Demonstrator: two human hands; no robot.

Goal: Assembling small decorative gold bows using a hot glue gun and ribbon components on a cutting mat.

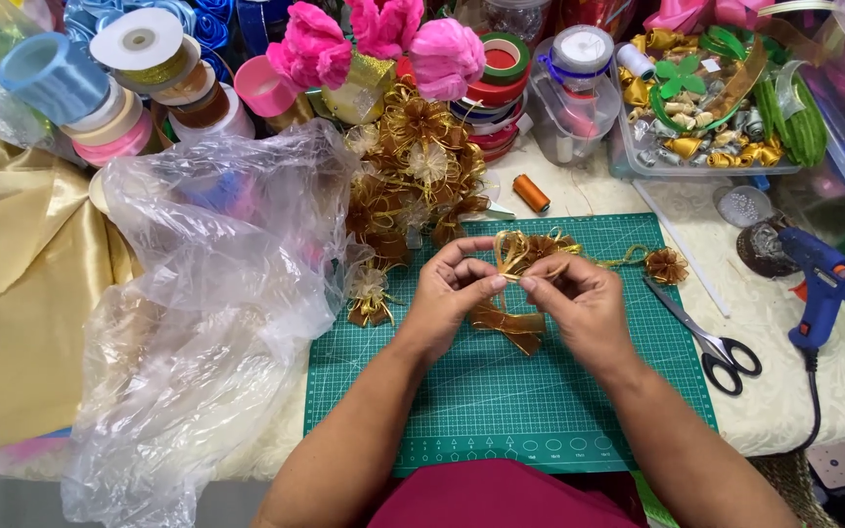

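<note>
I see both hands, left hand (447, 293) and right hand (579, 298), pinching the gold ribbon (515, 256); light, floppy, slippery, I judge; best gripped at its gathered centre.

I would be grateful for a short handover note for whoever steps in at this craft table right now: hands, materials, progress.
Left hand and right hand: both pinch one gold ribbon piece above the green cutting mat.
Finished gold ribbon flowers lie piled at the mat's top left; one more lies right of the hands.
Scissors and blue glue gun lie to the right, untouched; orange thread spool behind.
Done: several flowers. Left: the held piece is still loose loops.
</note>
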